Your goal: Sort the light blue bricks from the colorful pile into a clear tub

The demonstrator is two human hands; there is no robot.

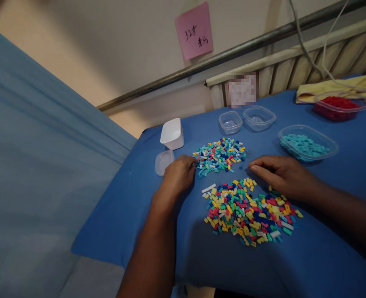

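Two heaps of small coloured bricks lie on a blue cloth [310,256]. The far heap [220,156] has much turquoise in it. The near heap [251,213] is mostly yellow, red and blue. My left hand [177,176] rests with curled fingers at the left edge of the far heap, fingertips touching bricks; what they pinch is hidden. My right hand [280,174] lies flat, fingers stretched out, between the two heaps at the near heap's upper right edge, holding nothing.
A clear tub of turquoise bricks [307,144] sits right of the heaps; a tub of red bricks [338,106] is farther back. Two empty clear cups [231,122] [259,118] stand behind. A white cup [172,133] and a small clear cup [163,162] stand at left.
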